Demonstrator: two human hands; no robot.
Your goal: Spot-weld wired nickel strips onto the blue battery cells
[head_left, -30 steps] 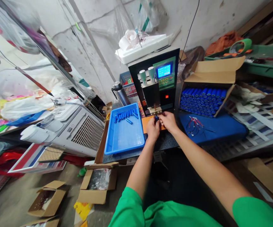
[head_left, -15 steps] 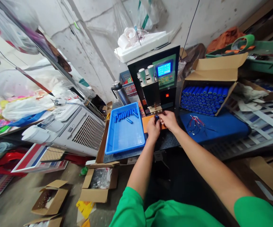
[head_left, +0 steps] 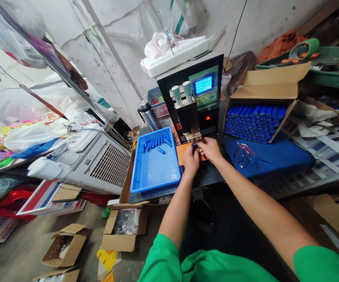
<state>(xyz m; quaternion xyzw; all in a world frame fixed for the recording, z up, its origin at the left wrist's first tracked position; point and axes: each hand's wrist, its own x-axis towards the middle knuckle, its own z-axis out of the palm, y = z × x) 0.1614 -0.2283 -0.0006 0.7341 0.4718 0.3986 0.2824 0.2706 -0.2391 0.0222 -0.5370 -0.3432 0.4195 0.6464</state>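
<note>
L hand (head_left: 191, 159) pinched on dark-blue cell (head_left: 195, 145), R hand (head_left: 210, 149) close alongside, fingertips at same spot; whether R grips wire, can't tell. Cell held just below electrodes (head_left: 193, 132) of machine (head_left: 184, 113), prob. so contact end lines up w/ tips. Blue tray (head_left: 154, 172) by L, open carton (head_left: 263, 92) + wires (head_left: 244, 152) R side, prob. for short reach.

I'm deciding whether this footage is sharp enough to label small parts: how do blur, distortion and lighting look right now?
Head view: wide-angle stretch toward the edges, the crate smeared at right; the display glows, its text too small to read; deep shadow below the worktop; the small blue piece between the left hand and right hand lacks clear detail.
</note>
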